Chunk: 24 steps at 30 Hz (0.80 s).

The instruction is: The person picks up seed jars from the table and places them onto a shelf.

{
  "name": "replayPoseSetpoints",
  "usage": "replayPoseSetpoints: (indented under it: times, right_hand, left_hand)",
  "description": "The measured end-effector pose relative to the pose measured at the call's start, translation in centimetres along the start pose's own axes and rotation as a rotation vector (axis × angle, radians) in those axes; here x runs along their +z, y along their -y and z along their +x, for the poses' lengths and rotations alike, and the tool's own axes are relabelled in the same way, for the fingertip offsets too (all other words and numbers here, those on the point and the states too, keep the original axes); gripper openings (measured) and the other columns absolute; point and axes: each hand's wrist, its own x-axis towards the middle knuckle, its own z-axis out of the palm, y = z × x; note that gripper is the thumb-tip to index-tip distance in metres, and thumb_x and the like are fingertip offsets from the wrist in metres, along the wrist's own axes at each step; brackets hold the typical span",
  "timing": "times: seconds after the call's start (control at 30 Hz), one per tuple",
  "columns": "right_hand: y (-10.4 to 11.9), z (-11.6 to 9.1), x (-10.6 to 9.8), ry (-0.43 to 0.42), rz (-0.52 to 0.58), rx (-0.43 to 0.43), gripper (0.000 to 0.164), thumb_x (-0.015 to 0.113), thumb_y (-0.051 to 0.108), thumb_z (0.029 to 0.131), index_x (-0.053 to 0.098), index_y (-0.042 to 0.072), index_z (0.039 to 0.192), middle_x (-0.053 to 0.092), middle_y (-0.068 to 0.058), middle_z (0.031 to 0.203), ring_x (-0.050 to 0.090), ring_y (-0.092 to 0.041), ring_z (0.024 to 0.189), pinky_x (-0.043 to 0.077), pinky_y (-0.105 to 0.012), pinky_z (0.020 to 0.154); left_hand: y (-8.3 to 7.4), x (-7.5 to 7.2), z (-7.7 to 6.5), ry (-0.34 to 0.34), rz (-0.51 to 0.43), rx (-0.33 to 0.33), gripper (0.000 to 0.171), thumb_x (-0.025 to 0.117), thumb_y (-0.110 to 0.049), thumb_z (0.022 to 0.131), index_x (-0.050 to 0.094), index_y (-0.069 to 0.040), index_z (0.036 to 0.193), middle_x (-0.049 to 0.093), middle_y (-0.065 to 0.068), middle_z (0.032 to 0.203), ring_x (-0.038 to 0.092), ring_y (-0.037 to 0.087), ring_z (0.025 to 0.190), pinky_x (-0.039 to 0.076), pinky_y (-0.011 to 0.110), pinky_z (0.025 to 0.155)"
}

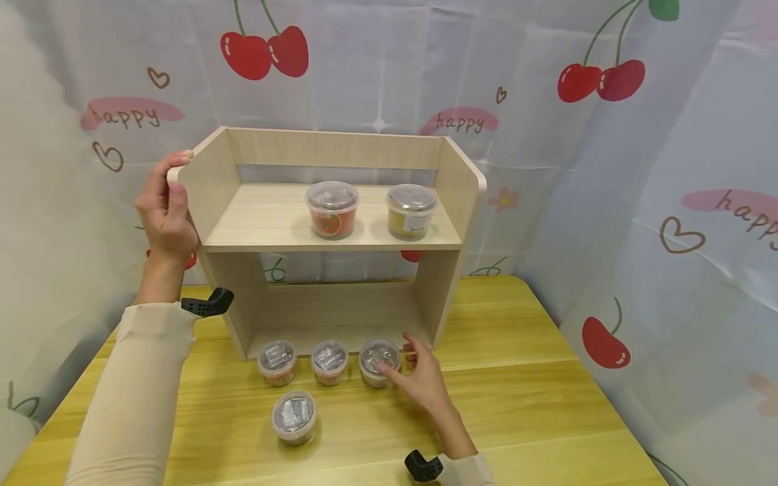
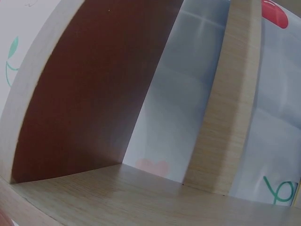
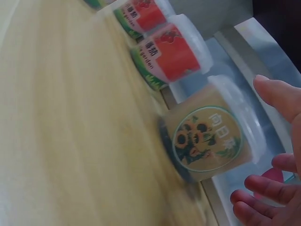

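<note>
On the counter (image 1: 547, 398), a shelf (image 1: 261, 216) is clamped at ten o'clock by left fingers (image 1: 164, 172); beside a five-o'clock tub (image 3: 209, 136), right fingers (image 3: 270, 188) are spread.

in the right wrist view, we lose part of the right hand (image 1: 422, 379) past the edge — the farthest cup (image 3: 97, 3) is cropped too, and the tabletop (image 3: 70, 141) blurs. in the head view, we cannot read the yellow cup's (image 1: 411, 219) tiny label, and the bottom edge cuts off both sleeves (image 1: 136, 391).
</note>
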Motion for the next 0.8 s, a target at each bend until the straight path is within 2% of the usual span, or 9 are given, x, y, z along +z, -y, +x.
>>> replayPoseSetpoints:
  times: [0.3,0.53,0.8]
  right_hand:
    - [-0.9,-0.2,0.9,0.039,-0.014,-0.014,0.086,0.083,0.038,0.077,0.046,-0.004,0.142,0.060,-0.018,0.115,0.060,-0.029,0.093,0.051,-0.048,0.081]
    - [-1.0,-0.3,1.2,0.075,-0.026,-0.030,0.090,0.083,0.042,0.076,0.043,-0.003,0.144,0.060,-0.013,0.116,0.058,-0.018,0.088,0.050,-0.037,0.078]
    - [-1.4,-0.4,1.7,0.091,-0.016,-0.025,0.094,0.083,0.044,0.075,0.041,-0.003,0.145,0.060,-0.013,0.121,0.058,-0.020,0.094,0.049,-0.042,0.083]
  left_hand:
    - [0.1,0.0,0.1,-0.007,-0.005,-0.005,0.038,0.037,-0.002,0.088,0.059,0.016,0.113,0.067,0.017,0.117,0.060,0.021,0.105,0.043,0.026,0.090]
    - [0.2,0.1,0.1,-0.010,-0.004,0.003,0.038,0.037,-0.002,0.088,0.059,0.016,0.113,0.067,0.018,0.117,0.060,0.022,0.107,0.043,0.027,0.093]
    - [0.5,0.0,0.0,-0.010,-0.019,0.001,0.038,0.037,-0.002,0.088,0.059,0.016,0.113,0.067,0.017,0.116,0.060,0.023,0.107,0.043,0.028,0.093]
